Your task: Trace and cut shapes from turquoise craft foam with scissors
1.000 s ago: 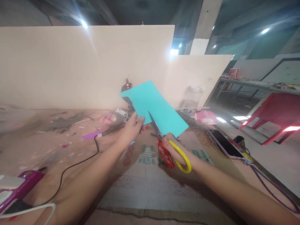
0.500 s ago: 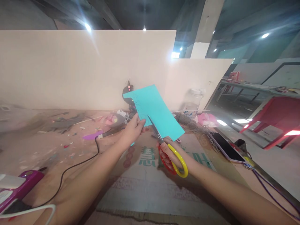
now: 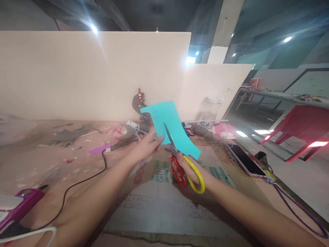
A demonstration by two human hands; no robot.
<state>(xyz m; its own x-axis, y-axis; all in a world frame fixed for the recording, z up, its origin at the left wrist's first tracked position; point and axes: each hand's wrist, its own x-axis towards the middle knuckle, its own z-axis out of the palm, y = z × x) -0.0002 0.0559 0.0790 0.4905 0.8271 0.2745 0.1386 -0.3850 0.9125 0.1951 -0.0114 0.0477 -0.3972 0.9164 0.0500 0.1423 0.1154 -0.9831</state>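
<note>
My left hand pinches the lower left edge of a turquoise sheet, holding it up above the table. The sheet has a notched outline and faint dark marks along its left side. In my right hand is a pair of scissors with one red and one yellow handle. One blade lies across the front of the sheet, pointing up and away; the other blade is largely hidden. Under both hands is a flat board printed with green characters.
A phone with a purple strap lies at right, near grey cord and a clear jar. A glue gun with a black cable rests left of centre. A magenta device is at lower left. A pale partition rises behind.
The turquoise sheet has shifted slightly right and tilted, its lower right now curving. My right hand's scissors handles have spread a little wider. My left hand has moved slightly right with the sheet.
</note>
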